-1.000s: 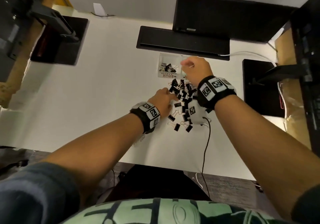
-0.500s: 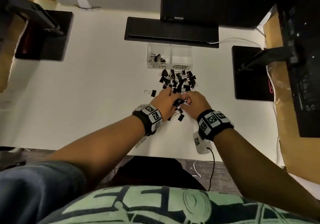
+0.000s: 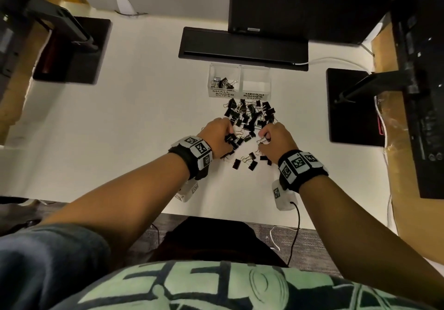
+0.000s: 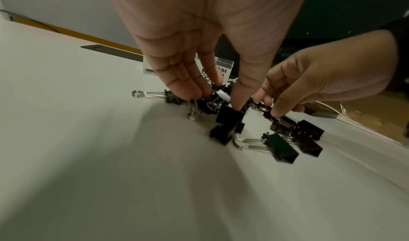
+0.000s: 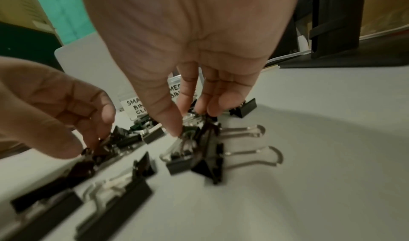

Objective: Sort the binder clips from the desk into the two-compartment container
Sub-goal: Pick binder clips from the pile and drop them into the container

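Note:
A heap of black binder clips point(image 3: 249, 117) lies on the white desk just in front of a clear two-compartment container point(image 3: 240, 68). Its left half, labelled small, holds several clips point(image 3: 222, 83); the right half, labelled medium point(image 3: 255, 86), looks empty. My left hand point(image 3: 221, 137) is at the heap's near left edge, and in the left wrist view its thumb and fingers point(image 4: 214, 98) pinch a black clip point(image 4: 230, 117). My right hand point(image 3: 274, 139) is at the near right edge, where thumb and fingers point(image 5: 192, 120) pinch a clip point(image 5: 194, 140) by its wire handles.
A black keyboard point(image 3: 242, 48) and monitor point(image 3: 300, 7) sit behind the container. Black monitor-stand bases stand at left point(image 3: 72, 50) and right point(image 3: 350, 105). Loose clips point(image 3: 249, 163) lie between my wrists. A black cable point(image 3: 295, 225) hangs over the desk's front edge.
My right hand came back from over the container to the near side of the heap and now pinches a clip. My left hand stayed at the heap, gripping a clip.

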`<control>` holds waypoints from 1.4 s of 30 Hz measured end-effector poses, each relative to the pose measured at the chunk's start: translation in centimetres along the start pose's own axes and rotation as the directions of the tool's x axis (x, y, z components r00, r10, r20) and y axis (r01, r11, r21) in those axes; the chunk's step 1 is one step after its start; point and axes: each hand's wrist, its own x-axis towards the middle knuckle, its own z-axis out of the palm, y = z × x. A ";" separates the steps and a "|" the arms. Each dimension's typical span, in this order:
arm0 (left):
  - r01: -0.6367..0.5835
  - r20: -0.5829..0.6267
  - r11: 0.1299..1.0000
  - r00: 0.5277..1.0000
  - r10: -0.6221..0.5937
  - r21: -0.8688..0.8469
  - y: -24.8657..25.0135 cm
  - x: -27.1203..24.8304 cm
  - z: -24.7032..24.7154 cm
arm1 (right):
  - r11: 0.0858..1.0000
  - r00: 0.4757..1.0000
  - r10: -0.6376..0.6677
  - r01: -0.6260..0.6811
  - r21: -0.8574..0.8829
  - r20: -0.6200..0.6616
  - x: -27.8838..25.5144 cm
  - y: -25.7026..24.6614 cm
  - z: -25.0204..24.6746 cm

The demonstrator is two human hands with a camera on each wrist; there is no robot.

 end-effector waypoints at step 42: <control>0.176 -0.003 0.963 0.984 -0.181 -0.206 -0.1 0.2 -0.8 | 0.981 0.988 -0.088 0.109 0.161 -0.130 10.0 -11.4 -4.3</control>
